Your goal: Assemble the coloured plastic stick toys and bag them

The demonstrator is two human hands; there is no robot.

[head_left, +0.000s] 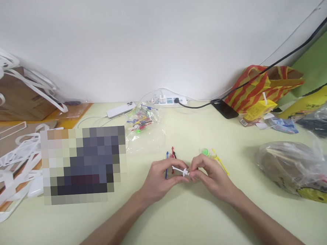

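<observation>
A big block of the view left of centre is blurred into squares (84,165), so I cannot tell what lies there. At the left edge a brown cardboard box (18,96) and a heap of white plastic hangers (8,172) run out of view; at the right a clear bag (302,171) is cut off, its contents hard to read through the film.

The pale yellow-green surface (186,217) meets a plain white wall (158,37), with a green panel at far right. Along the wall lie a white power strip (167,100), a black cable (260,72), a dark phone (225,109) and a red-and-yellow striped bag (261,83).

Near the middle, my left hand (161,180) and my right hand (211,175) are both curled, fingertips pinching the small white plastic piece (181,170) between them just above the surface. Its shape is too small to make out. Blue, red and black sticks (170,155) poke up behind my left hand; a green and yellow bit (211,154) shows behind my right.
</observation>
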